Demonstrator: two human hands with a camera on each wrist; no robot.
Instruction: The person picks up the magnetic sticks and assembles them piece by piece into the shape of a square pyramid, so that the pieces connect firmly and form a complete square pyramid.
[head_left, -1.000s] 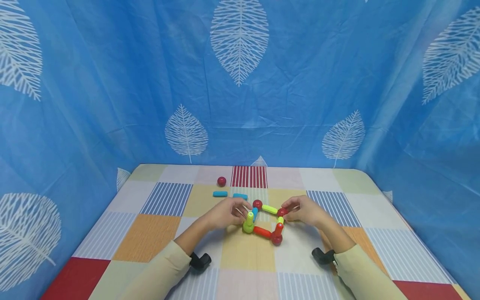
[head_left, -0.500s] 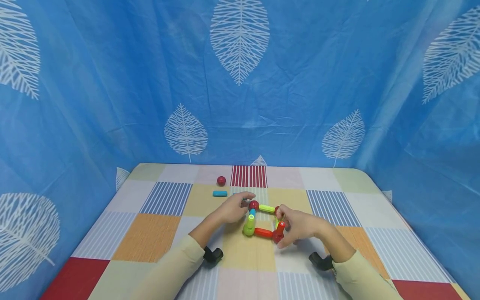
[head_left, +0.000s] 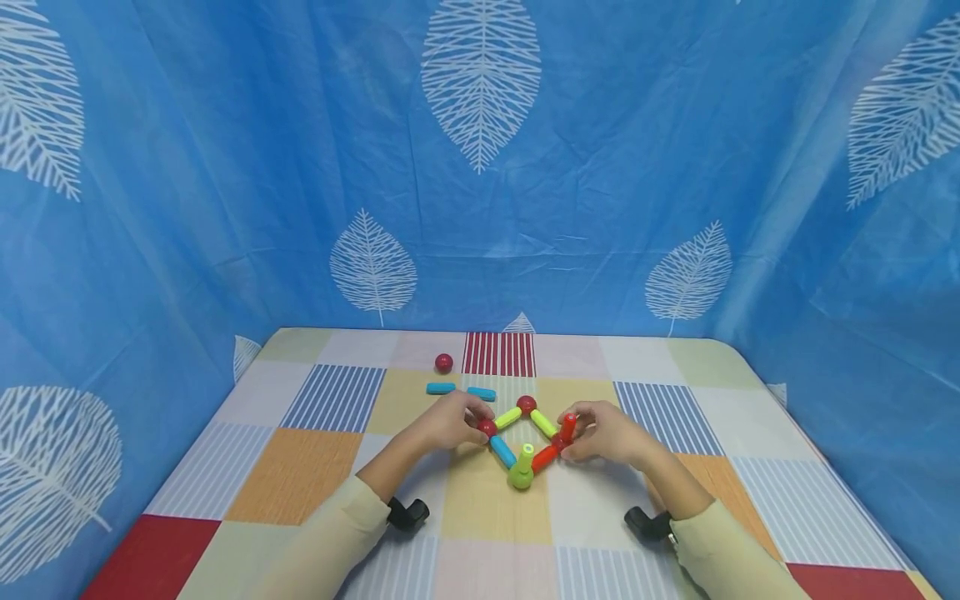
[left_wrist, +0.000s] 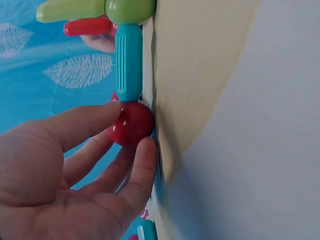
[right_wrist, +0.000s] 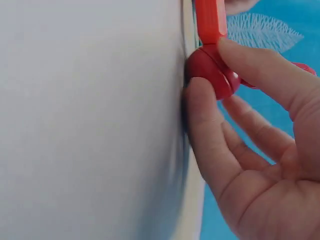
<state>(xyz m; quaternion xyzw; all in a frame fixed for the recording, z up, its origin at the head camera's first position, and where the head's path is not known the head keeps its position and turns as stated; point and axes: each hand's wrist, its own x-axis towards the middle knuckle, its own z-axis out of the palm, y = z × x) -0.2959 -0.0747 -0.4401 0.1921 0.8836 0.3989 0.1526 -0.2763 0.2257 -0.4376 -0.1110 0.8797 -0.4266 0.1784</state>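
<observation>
Just turned the frame [head_left: 502, 452] corner-first on the table [head_left: 495, 512], bringing the green ball [head_left: 521, 478] nearest, and kept it apparently joined, pinching its left red ball [left_wrist: 134, 122] in the left hand [head_left: 452, 422], its right red ball [right_wrist: 209, 70] in the right hand [head_left: 611, 431].

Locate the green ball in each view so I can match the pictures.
Head: lower half, slightly right of centre; the green ball is the frame's nearest corner.
Left wrist: top edge, left of centre, partly cut off, above the blue rod.
Right wrist: not in it.
Shared landmark: the blue leaf-print curtain, behind everything.
</observation>
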